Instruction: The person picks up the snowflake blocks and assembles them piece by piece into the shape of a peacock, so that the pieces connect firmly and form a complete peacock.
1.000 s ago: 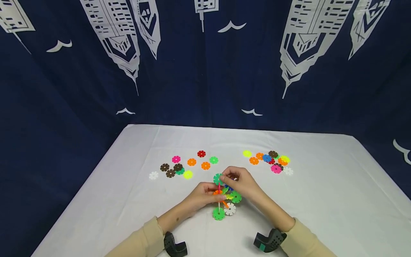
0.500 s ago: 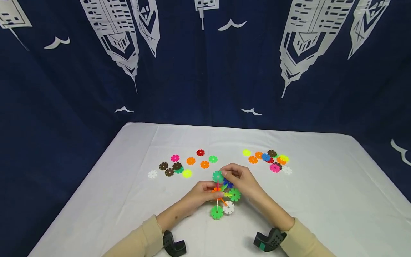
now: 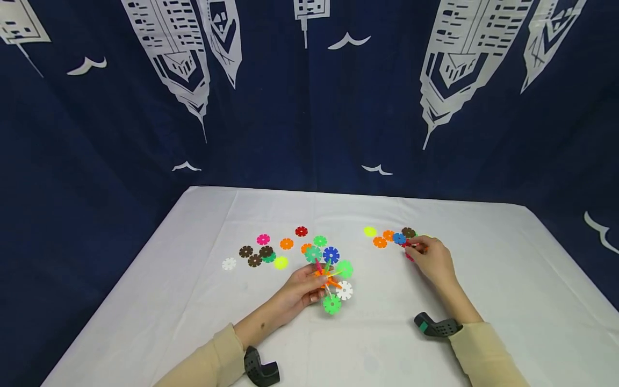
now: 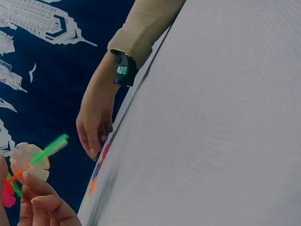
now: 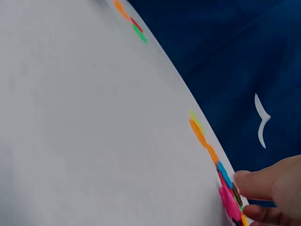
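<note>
From my head feed I have the person's left hand (image 3: pixel 301 286) left of centre above the table, thumb and fingers pinching a spiky, many-coloured construction of notched plastic discs (image 3: pixel 331 276) near its orange middle. Around that middle I count a teal-green round disc (image 3: pixel 313 254), a dark blue round disc (image 3: pixel 331 255), a pale green round disc (image 3: pixel 344 269), a white notched disc (image 3: pixel 344 291) and, lowest, a bright green round disc (image 3: pixel 332 304). The right hand (image 3: pixel 432 262) is well apart from it, fingers bent down over the right-hand group of loose discs; I cannot tell from my three views whether it grips one. Just beside its fingertips lie a small red disc (image 3: pixel 405 243) and a hot-pink disc (image 3: pixel 410 257), with a sky-blue disc (image 3: pixel 398 238) and a dark brown disc (image 3: pixel 408 232) close behind. Beyond the left hand, another scatter of flat, coloured plastic discs (image 3: pixel 254 260) lies on the white cloth-covered table (image 3: pixel 382 338). A navy curtain with white building prints (image 3: pixel 309 118) hangs behind.
</note>
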The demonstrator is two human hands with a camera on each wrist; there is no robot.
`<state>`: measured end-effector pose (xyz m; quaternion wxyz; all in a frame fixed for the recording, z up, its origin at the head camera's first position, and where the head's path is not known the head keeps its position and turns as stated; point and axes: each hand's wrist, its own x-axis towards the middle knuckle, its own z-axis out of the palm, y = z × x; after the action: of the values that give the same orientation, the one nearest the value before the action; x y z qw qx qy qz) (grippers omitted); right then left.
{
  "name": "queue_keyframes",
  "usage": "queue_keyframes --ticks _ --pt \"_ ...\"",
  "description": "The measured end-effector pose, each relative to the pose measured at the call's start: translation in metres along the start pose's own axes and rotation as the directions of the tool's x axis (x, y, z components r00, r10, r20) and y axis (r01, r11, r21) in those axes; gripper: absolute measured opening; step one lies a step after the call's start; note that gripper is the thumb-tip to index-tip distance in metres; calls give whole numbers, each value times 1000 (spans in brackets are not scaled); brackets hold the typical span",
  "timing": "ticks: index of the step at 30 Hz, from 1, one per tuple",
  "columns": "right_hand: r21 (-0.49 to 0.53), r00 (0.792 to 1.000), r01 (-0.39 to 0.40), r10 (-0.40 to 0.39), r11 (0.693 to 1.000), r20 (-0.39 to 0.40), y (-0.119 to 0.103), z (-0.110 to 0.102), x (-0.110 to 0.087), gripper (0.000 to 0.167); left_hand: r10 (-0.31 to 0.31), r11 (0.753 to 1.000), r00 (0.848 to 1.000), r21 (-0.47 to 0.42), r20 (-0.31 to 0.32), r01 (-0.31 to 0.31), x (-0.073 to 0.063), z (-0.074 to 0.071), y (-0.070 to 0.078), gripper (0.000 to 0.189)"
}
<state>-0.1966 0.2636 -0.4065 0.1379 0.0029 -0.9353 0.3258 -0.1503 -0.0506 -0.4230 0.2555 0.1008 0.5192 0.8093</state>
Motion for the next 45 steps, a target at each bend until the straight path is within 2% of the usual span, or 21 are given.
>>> queue_keyframes --ticks 4,9,13,18,21,22,23,26,27,29,33,37,41,45 --pt "-89 999 18 -14 996 45 11 -4 0 24 2 1000 1000 -1 -8 -2 2 1 -2 37" --pt "-101 997 3 5 995 78 12 -6 0 25 2 1000 999 -13 -39 -3 4 0 -4 29" --pt "-97 998 -12 18 995 61 12 -4 0 25 -4 1000 999 8 -39 4 3 -1 -6 26" --pt "-9 1000 13 -13 1000 9 4 -3 0 15 -14 990 1000 143 -13 16 -1 0 -5 27" --pt "166 999 13 -20 986 44 -11 -1 -1 13 -11 970 1000 243 8 9 -2 2 -3 30" --pt "256 997 2 -21 967 72 -18 0 -2 15 -7 961 1000 277 20 1 -2 3 -3 30" --pt "358 994 -11 -28 934 103 -26 3 -4 17 -3 952 999 307 32 -7 -2 3 -3 30" --pt "619 974 -67 -83 782 210 -51 13 -10 23 0 921 997 387 81 -31 -1 2 -4 30" --pt "675 965 -85 -109 733 240 -59 17 -13 24 1 913 994 406 106 -45 0 1 -4 32" --pt "734 946 -108 -157 671 282 -72 26 -19 24 0 901 989 428 149 -65 2 0 -5 34" --pt "778 930 -127 -198 615 309 -85 39 -27 24 -1 889 980 449 199 -91 3 -2 -5 39" --pt "811 923 -129 -231 570 308 -87 47 -32 25 -9 885 979 457 205 -88 2 -3 -5 39" --pt "830 915 -104 -275 547 295 -87 51 -34 22 -22 892 973 444 228 -84 1 -3 -5 37" --pt "840 912 -45 -322 541 256 -86 54 -36 17 -37 911 967 405 253 -72 -1 -3 -6 42"
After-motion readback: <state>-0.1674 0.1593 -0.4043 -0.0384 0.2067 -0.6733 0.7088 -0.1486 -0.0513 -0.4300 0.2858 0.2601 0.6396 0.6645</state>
